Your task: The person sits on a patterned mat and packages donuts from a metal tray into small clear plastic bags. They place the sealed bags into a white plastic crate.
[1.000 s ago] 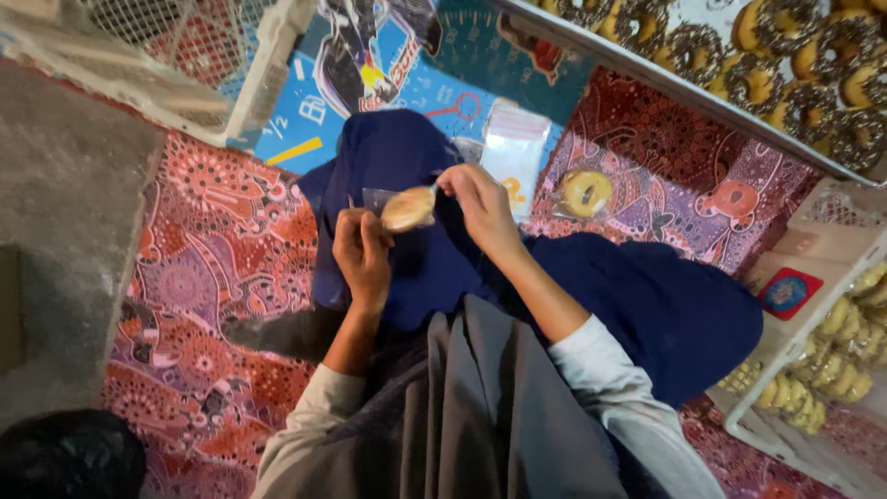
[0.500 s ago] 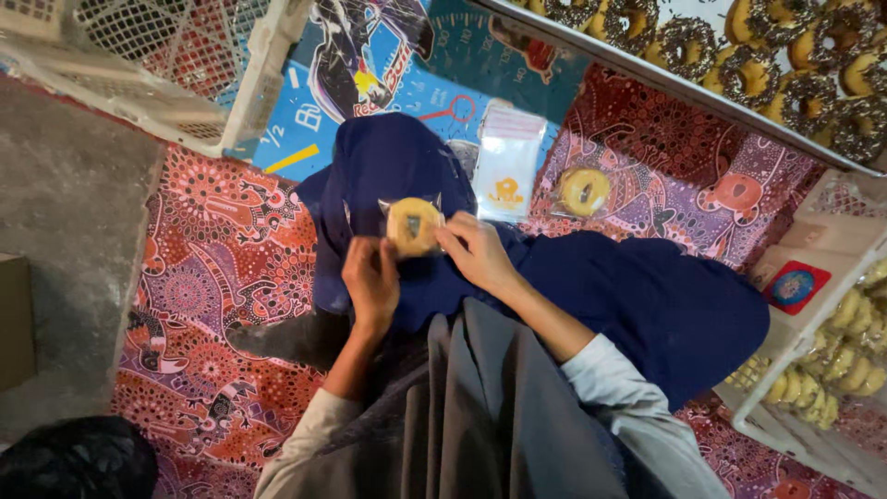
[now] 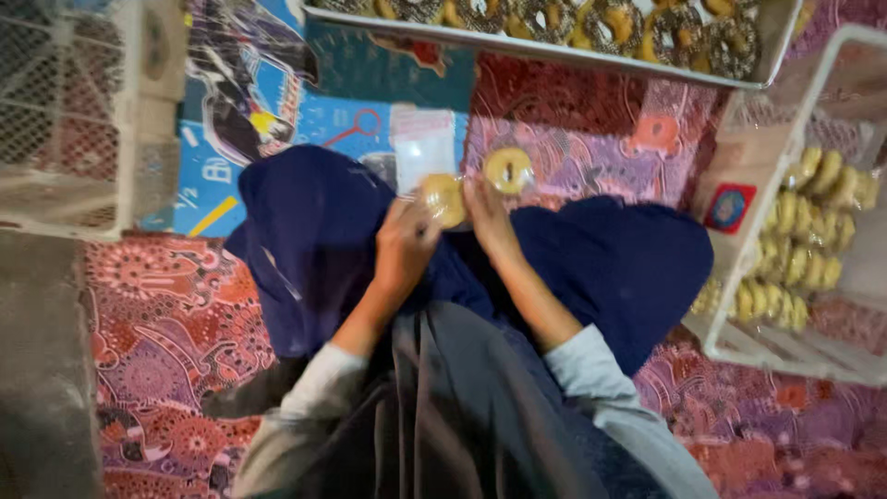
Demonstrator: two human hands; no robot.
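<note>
Both my hands hold one small round yellowish pastry in a clear plastic wrapper [image 3: 443, 199] over my dark blue lap. My left hand [image 3: 404, 242] grips it from below and the left. My right hand [image 3: 487, 214] pinches its right edge. A second ring-shaped wrapped pastry [image 3: 509, 170] lies on the patterned mat just beyond my right hand. A stack of clear empty bags [image 3: 420, 148] lies on the mat past my fingers.
A long tray of ring-shaped pastries [image 3: 591, 46] runs along the far edge. A white wire basket [image 3: 739, 342] with several packed yellow pastries stands at the right. A white mesh crate [image 3: 83, 111] sits at the far left. A red patterned mat [image 3: 166, 323] covers the floor.
The view has shifted, so my hands and the pastry now appear further right and up. My hands have turned the wrapped pastry and moved it towards the second one on the mat.
</note>
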